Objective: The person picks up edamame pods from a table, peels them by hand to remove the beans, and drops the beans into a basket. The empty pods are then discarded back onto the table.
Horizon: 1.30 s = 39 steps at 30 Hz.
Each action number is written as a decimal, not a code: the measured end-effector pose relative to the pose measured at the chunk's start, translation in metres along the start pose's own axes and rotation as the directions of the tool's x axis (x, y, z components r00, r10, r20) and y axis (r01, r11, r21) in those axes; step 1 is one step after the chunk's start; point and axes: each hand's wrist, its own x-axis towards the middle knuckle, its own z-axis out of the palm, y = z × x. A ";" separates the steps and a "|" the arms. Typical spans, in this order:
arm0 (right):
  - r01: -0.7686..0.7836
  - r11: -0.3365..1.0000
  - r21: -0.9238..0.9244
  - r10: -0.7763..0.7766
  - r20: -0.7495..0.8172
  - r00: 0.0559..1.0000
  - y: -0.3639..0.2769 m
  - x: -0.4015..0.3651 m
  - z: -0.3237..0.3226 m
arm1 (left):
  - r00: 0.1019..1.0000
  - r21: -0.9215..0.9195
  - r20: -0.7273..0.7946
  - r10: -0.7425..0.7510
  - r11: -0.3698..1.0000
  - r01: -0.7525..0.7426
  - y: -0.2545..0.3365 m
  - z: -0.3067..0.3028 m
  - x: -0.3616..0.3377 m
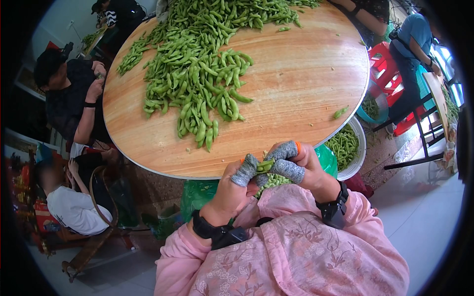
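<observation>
Close to my body, just past the near table edge, both hands meet around a green soybean pod (265, 166). My left hand (238, 183), with grey knit covers on its fingers, pinches one end of the pod. My right hand (300, 165), in similar grey finger covers with orange bands, grips the other end. Below them, shelled green beans (276, 181) show in my lap area; what contains them is mostly hidden. A big heap of soybean pods (197, 74) spreads over the round wooden table (286, 98).
A single pod (340, 112) lies near the table's right edge. Beside the table stands a white basket (363, 153) of pods, with a blue basin (382, 108) behind it. Green plastic bags (197, 196) hang below the edge. Other people sit at left and upper right, near red stools (385, 69).
</observation>
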 end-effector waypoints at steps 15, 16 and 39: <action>-0.087 0.947 -0.308 0.096 0.015 0.995 -0.033 0.009 0.011 | 0.970 0.335 0.201 0.135 0.921 -0.198 0.028 0.000 0.007; -0.043 0.962 -0.271 0.051 0.024 0.998 -0.032 0.010 0.012 | 0.975 0.338 0.194 0.112 0.925 -0.173 0.029 -0.001 0.006; -0.254 0.954 -0.161 0.242 -0.093 0.966 -0.018 0.011 0.011 | 0.975 0.257 0.155 0.161 0.946 -0.197 0.014 -0.003 0.002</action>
